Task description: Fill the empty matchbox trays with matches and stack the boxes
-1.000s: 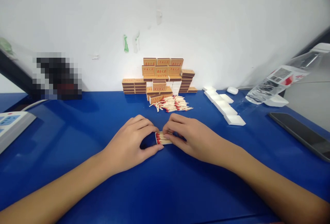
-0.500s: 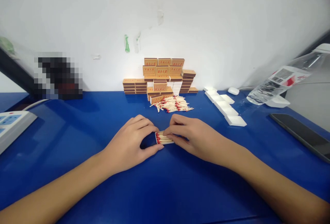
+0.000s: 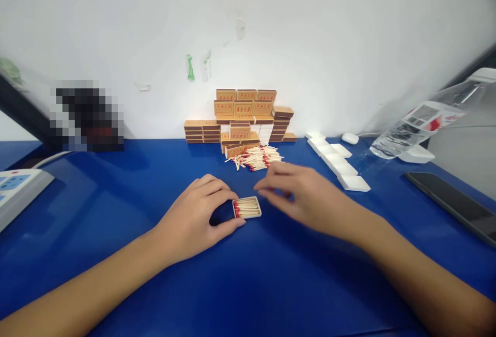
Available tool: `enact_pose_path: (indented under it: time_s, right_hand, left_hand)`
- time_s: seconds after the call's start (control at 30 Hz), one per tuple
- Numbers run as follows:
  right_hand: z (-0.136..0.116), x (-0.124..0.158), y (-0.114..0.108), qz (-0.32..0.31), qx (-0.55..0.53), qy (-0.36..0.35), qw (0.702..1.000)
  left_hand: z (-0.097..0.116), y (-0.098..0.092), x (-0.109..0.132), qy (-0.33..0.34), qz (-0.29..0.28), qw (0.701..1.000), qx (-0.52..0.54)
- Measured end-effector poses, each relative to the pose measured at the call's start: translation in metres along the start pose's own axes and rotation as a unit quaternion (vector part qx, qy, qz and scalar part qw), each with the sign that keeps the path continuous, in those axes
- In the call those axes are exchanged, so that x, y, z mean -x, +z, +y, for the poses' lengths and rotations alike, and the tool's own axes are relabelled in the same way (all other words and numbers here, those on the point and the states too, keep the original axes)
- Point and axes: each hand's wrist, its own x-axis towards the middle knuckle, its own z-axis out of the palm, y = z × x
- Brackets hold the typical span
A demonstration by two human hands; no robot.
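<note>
Head view, one moment.

Left hand (image 3: pixel 196 215): resting on the blue table top (image 3: pixel 116 208), wrist down, fingers arched. Thumb and forefinger are closed on the left short end of a small white cardboard tray of red-tipped matches (image 3: pixel 247 207). The thumb is at the tray's near corner and the forefinger at its far corner. We read this as a pinch clamped on the tray.

Tray: flat on the table in front of the person, roughly mid-way between the two hands, open side up. The matches lie side by side along its length, red heads toward the left hand.

Right hand (image 3: pixel 300 195): just right of the tray and beyond it, not touching it. Fingers apart and loosely curved, fingertips pointing left. The hand is motion-blurred, so we cannot tell finer detail at the fingertips.

Surroundings:
- Loose pile of red-tipped wooden matches (image 3: pixel 256 157) on the table beyond the hands, close to the right hand's fingertips.
- Stack of tan cardboard matchboxes (image 3: pixel 242 115) against the white wall, behind the pile.
- Row of white empty cardboard trays (image 3: pixel 339 164) running diagonally, to the right of the pile.
- Small white rounded case (image 3: pixel 350 138) near the far end of that row.
- Clear plastic bottle with a red-and-white label (image 3: pixel 416 125), lying tilted at far right.
- Black flat phone (image 3: pixel 453 205) at the right edge.
- White power strip (image 3: pixel 17 192) at the left edge.
</note>
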Motion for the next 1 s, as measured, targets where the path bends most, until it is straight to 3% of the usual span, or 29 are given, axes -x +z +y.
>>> enact_pose_path:
  time_s: [0.1,0.2,0.33,0.5,0.77,0.87,1.0]
  right_hand:
    - [0.041,0.000,-0.012,0.052,0.057,0.076,0.994]
    - [0.082,0.004,-0.018,0.020,0.066,0.152,0.986]
    - [0.103,0.005,-0.012,-0.006,0.032,0.155,0.987]
    - [0.094,-0.001,-0.004,-0.035,0.009,0.176,0.984]
    - [0.082,0.007,-0.014,-0.063,0.002,0.180,0.982]
    - [0.060,0.006,-0.014,-0.050,-0.030,0.148,0.987]
    - [0.012,0.001,0.000,-0.065,-0.102,0.089,0.989]
  left_hand:
    - [0.000,0.000,0.000,-0.005,0.006,1.000,0.000]
    - [0.000,0.000,0.000,-0.010,0.008,1.000,-0.003]
    - [-0.001,0.000,-0.001,-0.011,0.007,1.000,-0.008]
    - [-0.001,0.000,-0.001,-0.012,0.009,1.000,-0.005]
    - [-0.001,0.000,0.000,-0.016,0.009,1.000,-0.008]
    - [-0.001,0.000,0.000,-0.016,0.006,1.000,-0.005]
    - [-0.002,0.000,-0.001,-0.015,0.006,1.000,0.000]
